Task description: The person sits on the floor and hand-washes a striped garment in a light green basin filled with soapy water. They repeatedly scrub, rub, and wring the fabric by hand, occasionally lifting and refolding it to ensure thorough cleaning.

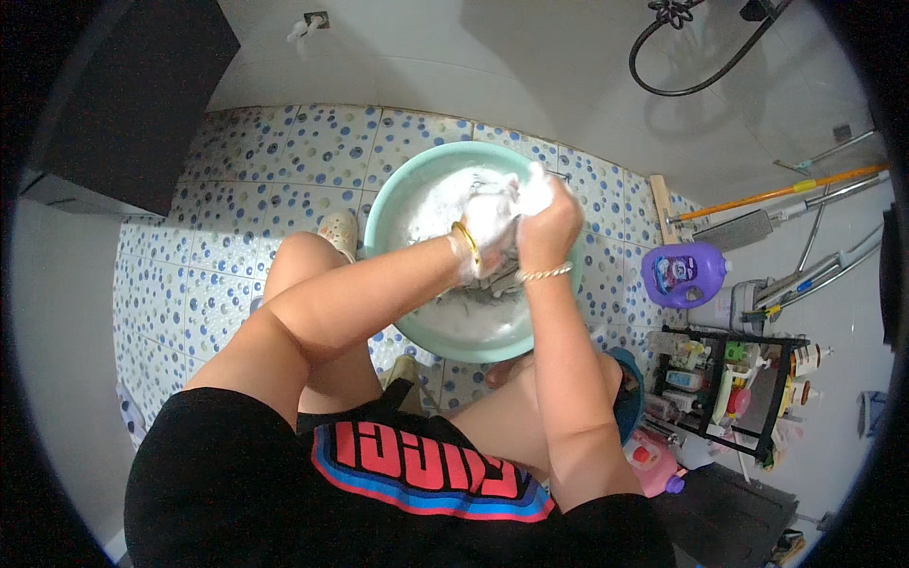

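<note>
A round mint-green basin (387,202) stands on the floor between my legs, with white suds (440,206) inside. A wet greyish cloth (490,287) lies bunched in the suds and reaches up between my hands. My left hand (491,221), below a gold bangle (466,241), is coated in foam and grips the cloth; its fingers are mostly hidden. Close beside it, my right hand (552,214) is curled in a fist around the foamy cloth, with a pale twisted bracelet (545,272) at its wrist. Both are above the basin's right half.
To the right are a purple detergent jug (685,275), mop handles (781,192), a black rack of bottles (724,390) and a pink jug (653,461). A blue tub (630,397) sits beside my right leg. A dark cabinet (135,92) hangs at upper left. Dotted tiles (227,206) cover the floor.
</note>
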Tool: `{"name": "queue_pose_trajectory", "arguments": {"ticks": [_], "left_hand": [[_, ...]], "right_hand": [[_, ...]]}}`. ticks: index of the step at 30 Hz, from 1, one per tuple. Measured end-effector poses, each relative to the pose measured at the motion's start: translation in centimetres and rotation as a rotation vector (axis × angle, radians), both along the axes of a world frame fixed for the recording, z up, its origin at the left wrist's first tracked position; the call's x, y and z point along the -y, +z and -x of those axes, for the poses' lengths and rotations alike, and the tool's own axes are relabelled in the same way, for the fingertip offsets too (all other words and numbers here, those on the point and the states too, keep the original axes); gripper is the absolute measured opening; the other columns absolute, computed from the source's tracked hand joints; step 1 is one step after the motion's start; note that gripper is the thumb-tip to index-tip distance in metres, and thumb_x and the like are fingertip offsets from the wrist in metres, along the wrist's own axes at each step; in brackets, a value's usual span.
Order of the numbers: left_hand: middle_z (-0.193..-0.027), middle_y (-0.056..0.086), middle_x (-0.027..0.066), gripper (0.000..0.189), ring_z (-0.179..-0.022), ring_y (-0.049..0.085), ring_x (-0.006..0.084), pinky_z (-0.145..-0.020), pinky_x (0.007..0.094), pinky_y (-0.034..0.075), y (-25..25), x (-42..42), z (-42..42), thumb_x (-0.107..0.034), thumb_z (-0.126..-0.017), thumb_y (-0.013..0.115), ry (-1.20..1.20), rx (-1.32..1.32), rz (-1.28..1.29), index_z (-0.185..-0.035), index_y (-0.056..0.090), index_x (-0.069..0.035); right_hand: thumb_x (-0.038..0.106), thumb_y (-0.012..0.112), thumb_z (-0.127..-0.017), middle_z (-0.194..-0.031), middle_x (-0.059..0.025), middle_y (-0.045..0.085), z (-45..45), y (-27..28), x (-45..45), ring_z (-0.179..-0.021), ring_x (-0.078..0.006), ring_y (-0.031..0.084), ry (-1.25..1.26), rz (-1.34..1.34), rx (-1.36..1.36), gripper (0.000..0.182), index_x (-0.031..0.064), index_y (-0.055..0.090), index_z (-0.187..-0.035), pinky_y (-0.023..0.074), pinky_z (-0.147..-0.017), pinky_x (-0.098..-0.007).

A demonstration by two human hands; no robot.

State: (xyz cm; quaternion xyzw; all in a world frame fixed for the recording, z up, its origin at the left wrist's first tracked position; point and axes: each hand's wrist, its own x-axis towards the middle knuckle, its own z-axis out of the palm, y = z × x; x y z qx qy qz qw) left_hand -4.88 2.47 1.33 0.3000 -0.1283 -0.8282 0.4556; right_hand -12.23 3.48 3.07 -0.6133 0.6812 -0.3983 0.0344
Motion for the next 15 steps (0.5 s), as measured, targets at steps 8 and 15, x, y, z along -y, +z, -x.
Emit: {"name": "queue_pose_trajectory", "arguments": {"ticks": [8, 15], "left_hand": [[-0.067, 0.052, 0.0034, 0.019, -0.059, 0.049, 0.017, -0.052, 0.031, 0.041, 1.2, -0.1, 0.5, -0.027, -0.085, 0.043, -0.172, 0.008, -0.165, -0.075, 0.05, -0.013], [-0.079, 0.057, 0.0049, 0.019, -0.069, 0.053, 0.016, -0.059, 0.0283, 0.043, -7.6, 3.2, -1.3, -0.027, -0.083, 0.049, -0.469, -0.677, 0.106, -0.084, 0.054, -0.008]], "right_hand": [[0.011, 0.054, -0.073, -0.072, -0.0191, 0.058, 1.3, 0.6, -0.1, -0.065, -0.0304, 0.057, -0.035, -0.107, 0.177, 0.016, -0.0012, 0.058, -0.082, 0.0454, -0.057, -0.036], [0.007, 0.058, -0.067, -0.068, -0.0183, 0.057, -1.9, 0.3, -2.2, -0.063, -0.0309, 0.057, 0.065, 0.075, -0.078, 0.012, -0.0004, 0.059, -0.076, 0.0437, -0.057, -0.034]]}}
